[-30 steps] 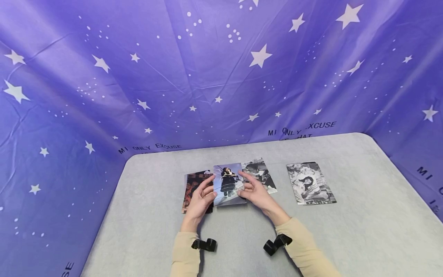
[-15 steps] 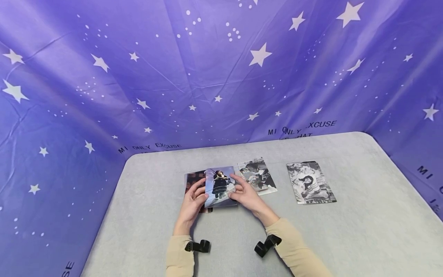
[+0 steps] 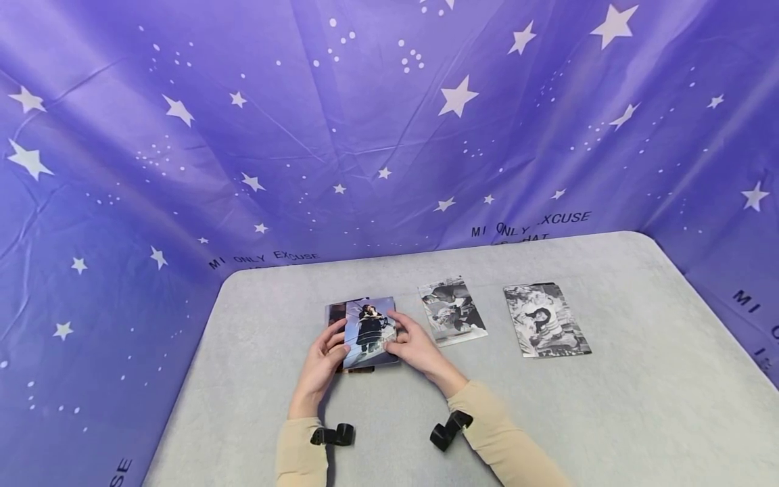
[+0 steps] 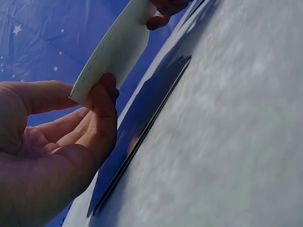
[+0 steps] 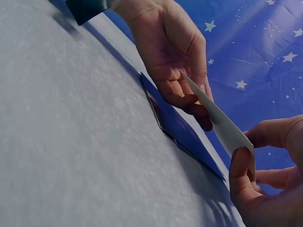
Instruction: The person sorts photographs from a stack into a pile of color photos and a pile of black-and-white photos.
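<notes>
Between both hands is a photo card (image 3: 370,331) showing a figure in dark clothes on a blue ground. My left hand (image 3: 319,365) pinches its left edge, thumb on the near side. The opposite edge is pinched by my right hand (image 3: 420,346). In the left wrist view the card's pale back (image 4: 111,54) faces the camera, raised and tilted above the table. Beneath it lies a small stack of dark photo cards (image 3: 337,312), mostly covered by the held card in the head view; its edges (image 5: 182,127) show in the right wrist view.
A black-and-white photo card (image 3: 453,308) lies right of the hands, and another black-and-white photo card (image 3: 544,321) farther right, on the grey table (image 3: 645,406). A purple star-printed curtain (image 3: 365,122) stands behind and along the sides.
Both hands have moved left with the photo card, from between the dark stack and the black-and-white card to over the dark stack. The other cards on the table stay put.
</notes>
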`<move>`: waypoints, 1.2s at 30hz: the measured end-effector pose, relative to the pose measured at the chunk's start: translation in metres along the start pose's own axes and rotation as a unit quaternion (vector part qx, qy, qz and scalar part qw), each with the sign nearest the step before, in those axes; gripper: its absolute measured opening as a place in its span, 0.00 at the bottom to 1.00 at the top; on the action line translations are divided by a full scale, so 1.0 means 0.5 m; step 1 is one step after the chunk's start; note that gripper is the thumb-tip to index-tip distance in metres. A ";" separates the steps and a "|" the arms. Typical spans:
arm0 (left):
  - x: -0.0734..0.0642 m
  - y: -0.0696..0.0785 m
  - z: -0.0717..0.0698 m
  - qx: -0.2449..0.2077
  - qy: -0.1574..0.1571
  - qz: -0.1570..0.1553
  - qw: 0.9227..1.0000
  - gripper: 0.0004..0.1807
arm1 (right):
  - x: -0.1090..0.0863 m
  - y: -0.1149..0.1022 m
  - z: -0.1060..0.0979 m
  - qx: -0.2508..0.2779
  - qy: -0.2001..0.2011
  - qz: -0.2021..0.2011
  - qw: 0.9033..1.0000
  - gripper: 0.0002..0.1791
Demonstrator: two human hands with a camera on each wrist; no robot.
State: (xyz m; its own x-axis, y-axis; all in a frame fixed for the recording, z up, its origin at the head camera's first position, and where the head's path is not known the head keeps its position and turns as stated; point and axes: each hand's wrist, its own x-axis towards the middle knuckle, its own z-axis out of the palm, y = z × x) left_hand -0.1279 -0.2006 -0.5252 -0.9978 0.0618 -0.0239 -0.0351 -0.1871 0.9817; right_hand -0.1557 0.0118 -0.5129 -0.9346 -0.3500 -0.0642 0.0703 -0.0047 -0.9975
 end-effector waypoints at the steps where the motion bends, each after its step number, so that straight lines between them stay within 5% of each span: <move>1: -0.001 0.001 -0.004 0.000 0.001 0.000 1.000 0.32 | 0.002 0.000 0.003 -0.006 0.001 -0.002 1.000 0.41; 10: -0.007 0.012 -0.031 0.029 0.035 -0.015 0.999 0.30 | 0.012 -0.001 0.032 -0.032 0.002 -0.012 0.999 0.40; 22: -0.010 0.024 -0.051 0.082 0.087 -0.029 0.992 0.27 | 0.028 -0.005 0.066 -0.133 0.038 -0.023 0.990 0.38; 36: -0.010 0.035 -0.062 0.192 0.116 -0.043 0.974 0.24 | 0.036 -0.006 0.081 -0.221 0.036 -0.018 0.975 0.39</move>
State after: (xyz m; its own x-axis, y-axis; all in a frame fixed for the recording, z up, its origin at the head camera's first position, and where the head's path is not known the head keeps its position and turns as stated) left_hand -0.1252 -0.2344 -0.5140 -0.9795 -0.1703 -0.1073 -0.1397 0.1913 0.9715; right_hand -0.1585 -0.0323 -0.5096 -0.9571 -0.2894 -0.0151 -0.1045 0.3932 -0.9135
